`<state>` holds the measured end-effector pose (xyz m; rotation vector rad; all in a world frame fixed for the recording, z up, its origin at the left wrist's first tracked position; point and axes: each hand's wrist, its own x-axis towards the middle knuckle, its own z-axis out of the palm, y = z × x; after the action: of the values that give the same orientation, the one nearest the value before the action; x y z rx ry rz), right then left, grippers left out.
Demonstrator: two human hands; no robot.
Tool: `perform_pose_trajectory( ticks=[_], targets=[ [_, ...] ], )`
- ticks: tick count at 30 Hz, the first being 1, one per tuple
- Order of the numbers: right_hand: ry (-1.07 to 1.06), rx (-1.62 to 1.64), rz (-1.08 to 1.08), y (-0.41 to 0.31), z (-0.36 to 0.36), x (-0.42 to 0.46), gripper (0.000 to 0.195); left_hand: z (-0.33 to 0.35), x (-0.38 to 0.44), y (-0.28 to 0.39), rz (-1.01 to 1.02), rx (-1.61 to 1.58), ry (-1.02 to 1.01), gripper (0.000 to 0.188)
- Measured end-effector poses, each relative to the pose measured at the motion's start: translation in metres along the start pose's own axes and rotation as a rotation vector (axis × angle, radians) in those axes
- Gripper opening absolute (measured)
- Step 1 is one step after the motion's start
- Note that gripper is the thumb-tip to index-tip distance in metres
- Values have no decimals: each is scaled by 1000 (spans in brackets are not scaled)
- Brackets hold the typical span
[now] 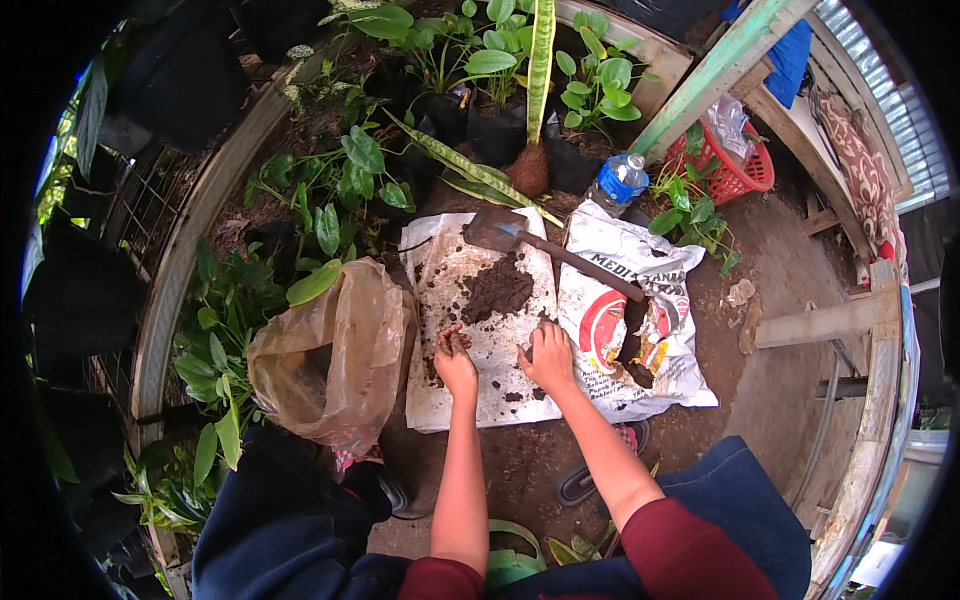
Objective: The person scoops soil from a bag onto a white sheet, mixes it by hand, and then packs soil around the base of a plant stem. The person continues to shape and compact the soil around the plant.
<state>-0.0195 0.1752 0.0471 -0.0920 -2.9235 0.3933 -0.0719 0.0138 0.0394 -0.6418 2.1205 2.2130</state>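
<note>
My left hand [455, 361] is above the left part of a soil-stained white sheet [487, 401], palm partly turned up. Dark soil coats its loosely curled fingers, which hold no clear object. On the sheet's right side is my right hand [551, 358], back up, thumb apart from the fingers. Dark soil shows beside its thumb and fingertips; whether it grips any is hidden. Beyond both hands lies a heap of dark soil [499, 289], with crumbs scattered around it. A hand shovel [577, 262] has its soiled blade on the sheet's far edge and its handle across a torn white printed planting-media bag [637, 240].
A crumpled, cloudy plastic bag [330, 352] stands open left of the sheet. Behind are a plastic water bottle [621, 180], a snake plant [540, 75] with a brown root ball, and leafy potted plants [495, 60]. A red basket [739, 172] and wooden post [720, 67] are at right.
</note>
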Motion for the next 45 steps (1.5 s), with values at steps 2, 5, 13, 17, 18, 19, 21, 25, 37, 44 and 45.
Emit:
perform_pose_trajectory(
  ticks=[2, 5, 13, 17, 18, 19, 21, 25, 37, 44, 45],
  targets=[
    [106, -23, 57, 0, 7, -11, 32, 2, -3, -2, -3, 33, -6, 17],
    [169, -119, -32, 5, 19, -20, 27, 4, -4, -7, -45, 32, -17, 16],
    [44, -93, -155, 26, 35, -6, 15, 9, -3, -15, -87, 98, -54, 18],
    [0, -90, -80, 20, 31, 1, 18, 8, -2, -19, -51, 69, -49, 18],
    [26, -50, -53, 20, 31, 3, 20, 9, -3, -19, -54, 61, -52, 18],
    [53, -9, -27, 20, 31, 4, 22, 11, -5, -20, -57, 54, -54, 18],
    [15, 26, -86, 10, 20, -12, 25, 9, -7, -23, -62, 66, -67, 18],
    [-22, -40, -281, -6, 22, -45, 26, 9, -12, -24, -56, 82, -64, 19],
    [-52, 144, -91, 1, 27, -31, 22, 13, -8, -23, -38, 33, -79, 18],
    [-142, 51, -351, -27, 30, -68, 21, 11, -15, -18, -49, 149, -150, 22],
    [-163, 37, -335, -34, 30, -69, 22, 10, -16, -18, -40, 151, -157, 23]
  ],
)
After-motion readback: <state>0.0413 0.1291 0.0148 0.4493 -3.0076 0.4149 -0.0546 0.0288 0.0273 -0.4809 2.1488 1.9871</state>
